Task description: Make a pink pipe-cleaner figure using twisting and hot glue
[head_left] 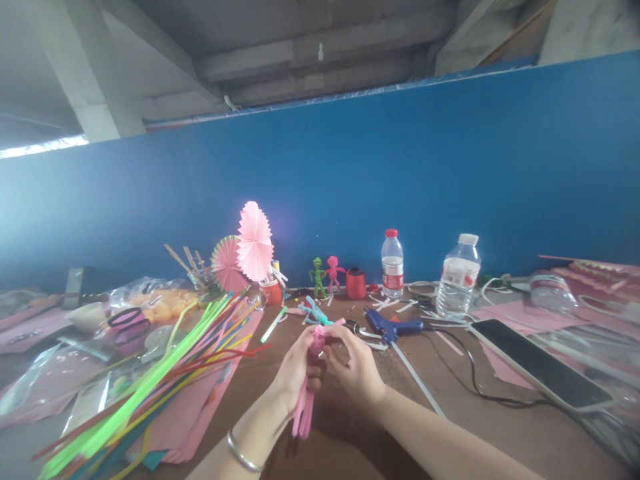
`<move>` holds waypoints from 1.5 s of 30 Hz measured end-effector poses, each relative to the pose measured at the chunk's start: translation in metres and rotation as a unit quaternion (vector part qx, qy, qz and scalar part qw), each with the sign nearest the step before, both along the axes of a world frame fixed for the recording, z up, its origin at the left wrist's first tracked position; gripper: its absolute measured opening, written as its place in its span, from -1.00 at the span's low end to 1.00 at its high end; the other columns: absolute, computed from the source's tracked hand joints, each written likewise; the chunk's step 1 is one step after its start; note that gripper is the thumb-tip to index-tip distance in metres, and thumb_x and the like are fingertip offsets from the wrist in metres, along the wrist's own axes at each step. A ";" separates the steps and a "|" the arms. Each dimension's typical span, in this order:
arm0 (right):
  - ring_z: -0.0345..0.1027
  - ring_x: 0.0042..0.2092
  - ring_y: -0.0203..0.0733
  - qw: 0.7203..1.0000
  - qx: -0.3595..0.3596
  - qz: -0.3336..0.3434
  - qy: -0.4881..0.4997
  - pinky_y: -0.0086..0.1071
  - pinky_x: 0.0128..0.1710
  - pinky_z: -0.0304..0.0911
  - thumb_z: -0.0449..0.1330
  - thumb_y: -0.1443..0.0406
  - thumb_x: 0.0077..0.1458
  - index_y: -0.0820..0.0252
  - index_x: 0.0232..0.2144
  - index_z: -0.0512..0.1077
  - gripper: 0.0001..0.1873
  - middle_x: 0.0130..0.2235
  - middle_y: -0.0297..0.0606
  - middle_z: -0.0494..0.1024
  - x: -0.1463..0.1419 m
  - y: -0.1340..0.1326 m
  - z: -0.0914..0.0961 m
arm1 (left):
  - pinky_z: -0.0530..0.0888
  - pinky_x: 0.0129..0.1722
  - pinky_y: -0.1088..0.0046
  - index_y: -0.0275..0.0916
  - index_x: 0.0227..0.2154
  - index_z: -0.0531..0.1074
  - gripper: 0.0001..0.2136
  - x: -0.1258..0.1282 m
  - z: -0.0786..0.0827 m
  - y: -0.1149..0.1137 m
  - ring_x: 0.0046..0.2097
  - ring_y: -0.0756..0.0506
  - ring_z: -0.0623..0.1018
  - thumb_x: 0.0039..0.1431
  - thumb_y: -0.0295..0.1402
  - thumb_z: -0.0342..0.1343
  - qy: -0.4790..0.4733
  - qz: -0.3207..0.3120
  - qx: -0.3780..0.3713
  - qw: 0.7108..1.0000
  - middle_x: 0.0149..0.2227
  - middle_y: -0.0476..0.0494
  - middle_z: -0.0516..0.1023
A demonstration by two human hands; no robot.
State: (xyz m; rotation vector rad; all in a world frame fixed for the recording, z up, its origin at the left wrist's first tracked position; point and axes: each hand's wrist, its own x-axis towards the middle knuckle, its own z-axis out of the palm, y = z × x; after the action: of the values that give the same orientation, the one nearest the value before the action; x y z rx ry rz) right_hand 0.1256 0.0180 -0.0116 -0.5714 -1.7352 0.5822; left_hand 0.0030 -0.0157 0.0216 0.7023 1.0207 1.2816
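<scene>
Over the middle of the table, a pink pipe-cleaner figure (pixel 303 415) is between my two hands, its legs hanging down. My left hand (pixel 294 365) is closed round its body, with the fingers partly hidden behind it. Thumb and fingers of my right hand (pixel 357 367) pinch the pink pipe cleaner near the top. Just beyond my fingertips lies a light-blue pipe-cleaner figure (pixel 316 312). Farther back, a green figure (pixel 318 277) and another pink figure (pixel 333 275) stand upright near the wall.
A blue glue gun (pixel 395 327) with a cable lies to the right, near a phone (pixel 540 363). Two water bottles (pixel 393 267) stand behind. Left are a bundle of coloured pipe cleaners (pixel 150 387), scissors (pixel 129 327) and pink paper fans (pixel 255 241). A blue wall (pixel 320 167) closes the back.
</scene>
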 end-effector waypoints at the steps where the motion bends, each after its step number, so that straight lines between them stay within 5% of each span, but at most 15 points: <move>1: 0.41 -0.16 -0.16 1.000 -0.005 -0.002 0.010 -0.30 -0.13 0.31 0.07 0.42 0.07 0.09 -0.04 0.24 -0.63 -0.15 -0.21 0.48 -0.001 0.000 -0.002 | -0.05 -0.72 0.70 -0.17 -0.32 0.35 -0.76 -0.001 0.000 0.000 -0.72 0.19 0.10 0.00 -0.15 0.11 -0.004 0.001 -0.003 1.000 -0.62 0.18 0.21; 4: 0.40 -0.16 -0.18 0.999 -0.015 -0.011 0.035 -0.29 -0.13 0.32 0.10 0.42 0.05 0.13 0.05 0.05 -0.48 -0.09 -0.15 0.41 -0.003 0.001 -0.005 | -0.04 -0.72 0.70 -0.20 -0.34 0.34 -0.77 -0.003 -0.002 0.003 -0.72 0.19 0.10 0.01 -0.17 0.10 -0.020 0.002 -0.016 1.000 -0.62 0.17 0.22; 11: 0.36 -0.14 -0.13 1.000 0.013 0.010 -0.021 -0.29 -0.12 0.28 0.11 0.44 0.02 0.10 -0.24 0.41 -0.76 -0.23 -0.22 0.47 0.002 0.002 0.001 | -0.06 -0.75 0.70 -0.26 -0.55 0.23 -0.81 -0.007 -0.002 0.006 -0.74 0.19 0.08 0.04 -0.26 0.02 -0.046 -0.018 -0.059 0.997 -0.67 0.16 0.18; 20: 0.31 -0.12 -0.11 0.998 0.031 0.003 -0.054 -0.25 -0.09 0.25 0.12 0.45 0.01 0.14 -0.24 0.42 -0.76 -0.20 -0.17 0.45 0.003 0.007 -0.002 | -0.01 -0.77 0.70 -0.28 -0.51 0.26 -0.83 -0.007 -0.002 0.006 -0.74 0.17 0.13 0.11 -0.31 -0.04 -0.077 -0.045 -0.060 0.994 -0.65 0.11 0.25; 27: 0.30 -0.11 -0.10 0.997 0.056 -0.001 -0.052 -0.24 -0.11 0.27 0.11 0.50 -0.02 0.12 -0.20 0.39 -0.68 -0.19 -0.17 0.45 0.004 0.019 -0.011 | 0.38 -0.49 0.54 -0.32 -0.34 0.38 -0.79 -0.008 -0.006 0.005 -0.52 0.04 0.43 0.18 -0.27 -0.03 -0.075 -0.090 0.011 0.993 -0.52 -0.02 0.44; 33: 0.31 -0.10 -0.09 0.995 0.082 0.011 -0.052 -0.24 -0.13 0.30 0.18 0.44 -0.01 0.11 -0.17 0.36 -0.69 -0.16 -0.15 0.44 0.007 0.023 -0.014 | 0.36 -0.09 0.26 -0.40 -0.19 0.42 -0.62 -0.007 -0.004 0.002 -0.17 -0.18 0.51 0.23 -0.17 -0.13 0.006 -0.131 0.085 0.988 -0.26 -0.25 0.56; 37: 0.33 -0.12 -0.10 0.994 0.097 0.011 -0.054 -0.24 -0.15 0.32 0.20 0.37 0.01 0.10 -0.15 0.33 -0.69 -0.17 -0.15 0.45 0.007 0.021 -0.013 | 0.22 0.08 0.25 -0.34 -0.08 0.39 -0.62 -0.010 -0.004 0.000 0.02 -0.18 0.41 0.26 -0.18 -0.17 0.111 -0.100 0.152 0.977 -0.09 -0.20 0.51; 45: 0.34 -0.17 -0.09 0.992 0.114 -0.014 -0.055 -0.22 -0.16 0.29 0.14 0.48 -0.05 0.13 -0.19 0.33 -0.67 -0.20 -0.16 0.48 0.006 0.025 -0.016 | 0.18 0.11 0.22 -0.18 0.03 0.32 -0.66 -0.015 0.002 -0.006 0.09 -0.20 0.34 0.24 -0.25 -0.11 0.336 -0.086 0.254 0.903 0.02 -0.13 0.45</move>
State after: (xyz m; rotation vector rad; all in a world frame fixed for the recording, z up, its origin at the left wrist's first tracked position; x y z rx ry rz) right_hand 0.1316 0.0430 -0.0280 -0.4718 -1.8648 0.3310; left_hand -0.0115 -0.0213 0.0238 1.6866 1.1317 1.1717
